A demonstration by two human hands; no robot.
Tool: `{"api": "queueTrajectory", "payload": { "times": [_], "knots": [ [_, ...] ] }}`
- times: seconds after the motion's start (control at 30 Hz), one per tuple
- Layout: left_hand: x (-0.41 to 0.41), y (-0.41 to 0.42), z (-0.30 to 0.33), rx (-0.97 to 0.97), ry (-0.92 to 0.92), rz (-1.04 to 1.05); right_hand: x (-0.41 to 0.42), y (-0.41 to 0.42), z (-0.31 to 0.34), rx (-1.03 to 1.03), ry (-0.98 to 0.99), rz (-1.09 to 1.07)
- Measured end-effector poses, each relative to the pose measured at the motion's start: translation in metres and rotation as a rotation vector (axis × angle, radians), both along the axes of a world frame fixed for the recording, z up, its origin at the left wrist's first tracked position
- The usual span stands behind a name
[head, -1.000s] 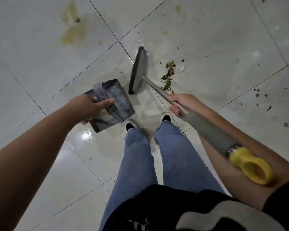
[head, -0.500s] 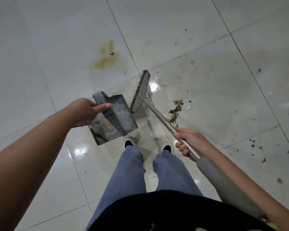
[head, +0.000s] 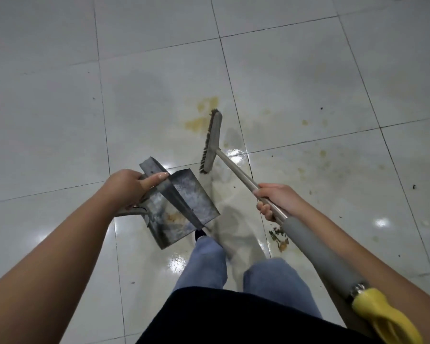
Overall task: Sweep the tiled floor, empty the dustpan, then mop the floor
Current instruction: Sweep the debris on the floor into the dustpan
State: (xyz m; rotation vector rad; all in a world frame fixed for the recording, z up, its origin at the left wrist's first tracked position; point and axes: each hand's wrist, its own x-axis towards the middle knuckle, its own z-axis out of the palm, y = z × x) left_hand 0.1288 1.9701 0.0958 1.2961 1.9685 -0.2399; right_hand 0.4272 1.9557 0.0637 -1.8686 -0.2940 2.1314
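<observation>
The glossy white tiled floor (head: 296, 78) is marked by yellowish stains and a small heap of leafy debris (head: 278, 238) beside the feet. A long metal-handled broom (head: 212, 142) is gripped by the right hand (head: 274, 202), fingers curled round its shaft, head raised off the tiles. A grey metal dustpan (head: 181, 207) is held aloft by the left hand (head: 129, 187), thumb laid along its rim.

- My right hand (head: 274, 201) now carries the broom head (head: 212, 142) farther from my feet, beside the yellow stain (head: 204, 115) that earlier lay well off to the left.
- The leaf pile (head: 279, 238), previously ahead of my right hand, now lies behind it, under the grey handle grip (head: 318, 256).
- My left hand (head: 129, 186) holds the dustpan (head: 181, 207) closer, over my left shoe (head: 200, 233); the right shoe is out of view.
</observation>
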Motion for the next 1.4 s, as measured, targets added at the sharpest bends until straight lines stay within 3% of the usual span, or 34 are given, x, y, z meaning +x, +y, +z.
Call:
{"api": "queueTrajectory", "payload": {
  "times": [0.53, 0.67, 0.77, 1.0, 1.2, 1.4],
  "knots": [
    [-0.047, 0.176, -0.056, -0.102, 0.056, -0.029, -0.078, 0.228, -0.096, -0.102, 0.037, 0.033],
    [-0.046, 0.227, -0.071, -0.087, 0.051, -0.063, -0.057, 0.276, -0.109, -0.275, 0.184, -0.128],
    [-0.042, 0.257, -0.073, -0.103, 0.023, -0.11, -0.03, 0.273, -0.101, -0.358, 0.184, -0.284],
    [-0.031, 0.313, -0.069, -0.189, 0.006, -0.282, 0.018, 0.195, -0.054, -0.405, -0.039, -0.532],
    [-0.017, 0.341, -0.069, -0.233, 0.027, -0.447, 0.008, 0.201, -0.032, -0.34, 0.011, -0.485],
    [0.022, 0.36, -0.066, -0.232, 0.096, -0.597, -0.014, 0.243, -0.058, -0.27, 0.113, -0.462]
  ]
}}
